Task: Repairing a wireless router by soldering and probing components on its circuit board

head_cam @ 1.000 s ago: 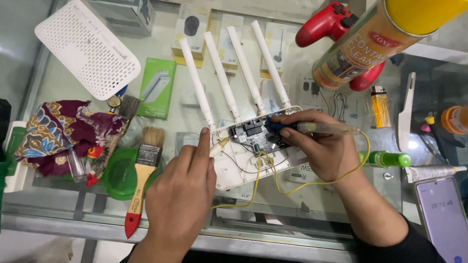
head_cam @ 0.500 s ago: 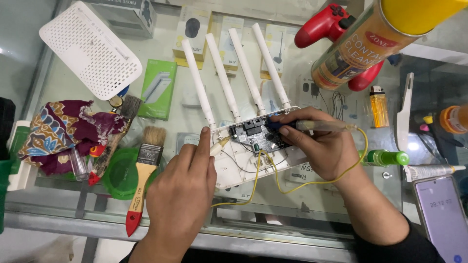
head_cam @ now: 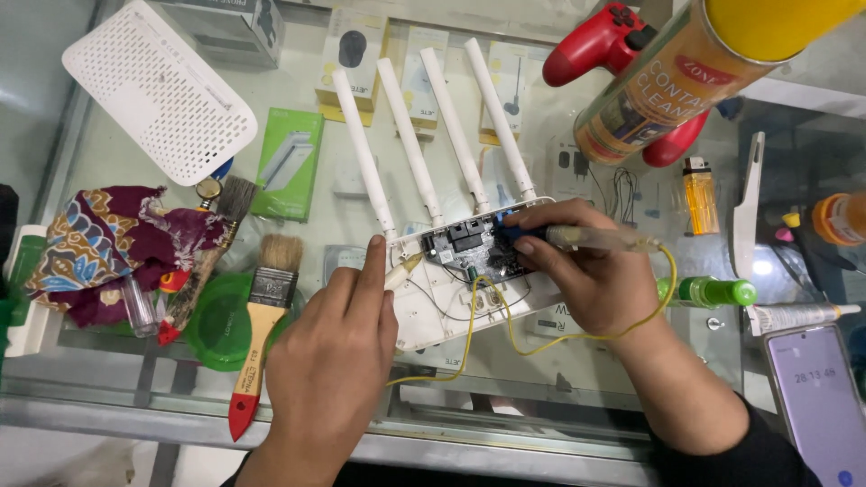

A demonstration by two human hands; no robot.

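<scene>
Partly, right hand (fingers) hides board.

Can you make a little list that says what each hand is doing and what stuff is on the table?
left hand: holds a cream-tipped probe over the opened white router
right hand: holds a clear pen-shaped tool on the circuit board
wire: yellow wire loops from the tool across the router
antennas: four white, pointing away
left of router: paintbrush, patterned cloth, white vented cover
right of router: yellow lighter, phone
</scene>
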